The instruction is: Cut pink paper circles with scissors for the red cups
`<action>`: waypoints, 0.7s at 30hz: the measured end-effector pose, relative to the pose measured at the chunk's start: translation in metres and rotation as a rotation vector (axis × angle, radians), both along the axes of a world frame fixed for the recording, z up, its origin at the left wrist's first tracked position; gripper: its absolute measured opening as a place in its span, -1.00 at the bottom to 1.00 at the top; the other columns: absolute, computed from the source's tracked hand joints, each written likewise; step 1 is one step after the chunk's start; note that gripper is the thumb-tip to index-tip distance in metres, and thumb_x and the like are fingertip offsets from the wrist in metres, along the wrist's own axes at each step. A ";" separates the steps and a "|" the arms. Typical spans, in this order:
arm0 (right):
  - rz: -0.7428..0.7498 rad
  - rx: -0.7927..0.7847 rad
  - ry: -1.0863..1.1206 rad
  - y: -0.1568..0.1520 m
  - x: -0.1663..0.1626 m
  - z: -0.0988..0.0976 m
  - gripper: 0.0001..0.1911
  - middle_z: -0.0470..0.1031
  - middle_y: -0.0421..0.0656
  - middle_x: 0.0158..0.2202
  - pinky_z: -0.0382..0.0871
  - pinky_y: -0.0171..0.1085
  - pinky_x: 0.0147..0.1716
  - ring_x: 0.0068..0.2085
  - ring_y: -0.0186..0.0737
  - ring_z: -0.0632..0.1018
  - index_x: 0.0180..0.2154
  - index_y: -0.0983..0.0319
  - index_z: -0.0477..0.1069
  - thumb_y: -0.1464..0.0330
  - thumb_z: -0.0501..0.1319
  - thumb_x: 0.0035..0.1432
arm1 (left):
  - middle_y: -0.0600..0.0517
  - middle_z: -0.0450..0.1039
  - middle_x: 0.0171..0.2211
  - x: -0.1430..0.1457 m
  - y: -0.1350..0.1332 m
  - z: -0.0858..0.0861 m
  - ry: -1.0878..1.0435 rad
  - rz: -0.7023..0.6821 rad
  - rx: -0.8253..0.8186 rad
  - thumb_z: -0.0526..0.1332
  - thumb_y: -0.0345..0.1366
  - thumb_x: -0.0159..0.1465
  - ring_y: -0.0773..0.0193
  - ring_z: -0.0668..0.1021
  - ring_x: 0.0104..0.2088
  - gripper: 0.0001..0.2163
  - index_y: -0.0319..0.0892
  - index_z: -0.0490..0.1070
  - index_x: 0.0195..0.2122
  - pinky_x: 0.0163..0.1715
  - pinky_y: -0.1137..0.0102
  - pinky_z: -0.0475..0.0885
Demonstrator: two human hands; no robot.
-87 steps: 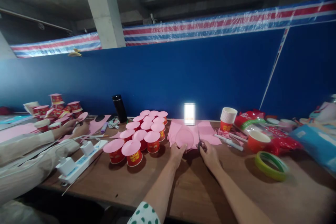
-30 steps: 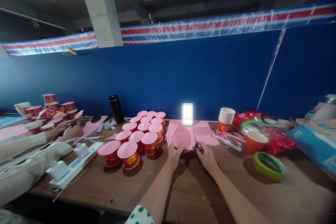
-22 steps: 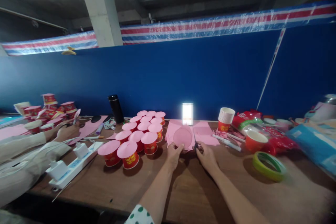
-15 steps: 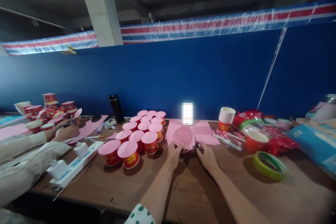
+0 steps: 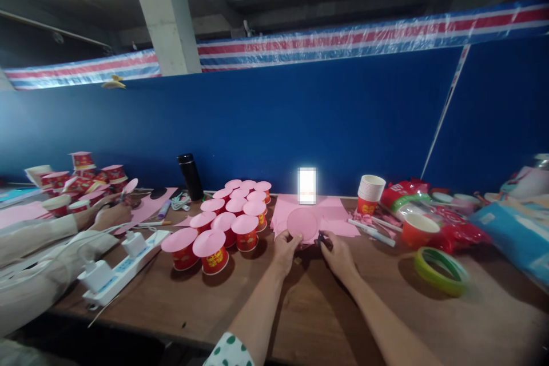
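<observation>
Hands: both near each other on the table (image 5: 309,309), fingers pointing away from me, only a narrow gap between the two.
Left hand (image 5: 286,249): thumb and fingers pinched together on the near edge of the pink disc, no spare opening.
Right hand (image 5: 337,251): fingers curled around dark handles, probably scissors (image 5: 321,238); my grip hides the loops, and I can't make out the blades or how far they part.
Pink disc (image 5: 302,223): straight ahead, just beyond my fingertips, round, so no long axis to line up; its body reaches away from the pinch.
Nearer hand: left, touching it; right sits just beside the disc's near-right edge. I judge that side-by-side placing to be what counts, with the pinch left and handles right. Whether metal meets paper, I can't tell.
Pink sheets (image 5: 338,223): beneath and beyond the disc, ahead of both hands.
Bright panel (image 5: 306,186): past the sheets, blurred out.
Capped cups (image 5: 224,222): grouped left of my left hand, pink rounds on top.
Cup stack (image 5: 371,190): ahead and right of my right hand.
Tape roll (image 5: 441,287): well right of my right hand.
</observation>
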State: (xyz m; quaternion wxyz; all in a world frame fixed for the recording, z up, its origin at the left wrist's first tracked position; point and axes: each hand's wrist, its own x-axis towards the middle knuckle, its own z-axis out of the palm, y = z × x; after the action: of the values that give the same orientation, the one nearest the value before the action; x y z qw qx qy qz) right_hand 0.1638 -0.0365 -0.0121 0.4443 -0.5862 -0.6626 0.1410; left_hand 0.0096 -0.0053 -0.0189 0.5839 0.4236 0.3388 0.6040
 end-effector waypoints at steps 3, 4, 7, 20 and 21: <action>0.000 0.009 -0.006 0.000 0.000 0.000 -0.66 0.55 -0.02 -0.25 0.39 -0.21 -0.23 -0.24 -0.11 0.55 -0.13 0.28 0.39 0.30 0.05 0.08 | 0.13 0.32 -0.67 0.000 0.001 -0.001 0.003 -0.002 -0.006 0.34 -0.20 -0.08 0.46 0.34 -0.65 -0.75 -0.28 0.36 -0.53 -0.58 0.50 0.25; -0.004 0.014 -0.012 0.000 0.000 0.000 -0.67 0.55 -0.02 -0.26 0.39 -0.21 -0.24 -0.24 -0.11 0.55 -0.14 0.28 0.40 0.30 0.05 0.08 | 0.13 0.32 -0.68 0.000 0.000 -0.001 0.006 -0.003 -0.006 0.34 -0.20 -0.08 0.46 0.33 -0.65 -0.75 -0.28 0.36 -0.53 -0.58 0.50 0.25; 0.000 0.017 -0.006 -0.001 0.000 0.001 -0.66 0.55 -0.03 -0.27 0.39 -0.21 -0.25 -0.25 -0.11 0.55 -0.14 0.28 0.40 0.28 0.06 0.07 | 0.13 0.32 -0.69 0.000 0.000 -0.001 0.020 0.000 -0.007 0.34 -0.19 -0.08 0.46 0.33 -0.66 -0.74 -0.28 0.36 -0.54 -0.58 0.50 0.24; 0.098 -0.136 0.631 -0.002 -0.012 0.005 -0.52 0.50 -0.12 -0.51 0.33 -0.33 -0.63 -0.51 -0.18 0.52 -0.16 0.29 0.30 0.10 0.18 -0.05 | 0.12 0.36 -0.64 -0.001 -0.006 0.015 -0.116 0.062 -0.146 0.40 -0.20 -0.18 0.47 0.38 -0.64 -0.68 -0.27 0.34 -0.52 -0.64 0.55 0.26; 0.105 -0.134 0.632 -0.002 -0.012 0.004 -0.52 0.50 -0.13 -0.51 0.32 -0.34 -0.63 -0.52 -0.20 0.51 -0.15 0.28 0.30 0.10 0.19 -0.05 | 0.11 0.37 -0.63 -0.001 -0.007 0.016 -0.127 0.066 -0.161 0.41 -0.19 -0.20 0.46 0.39 -0.63 -0.67 -0.28 0.34 -0.51 -0.63 0.55 0.28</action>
State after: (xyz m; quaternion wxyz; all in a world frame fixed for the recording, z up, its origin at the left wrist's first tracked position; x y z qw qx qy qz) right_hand 0.1514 -0.0384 -0.0079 0.5806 -0.5064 -0.5104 0.3820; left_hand 0.0085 -0.0118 -0.0030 0.6161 0.3249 0.3624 0.6193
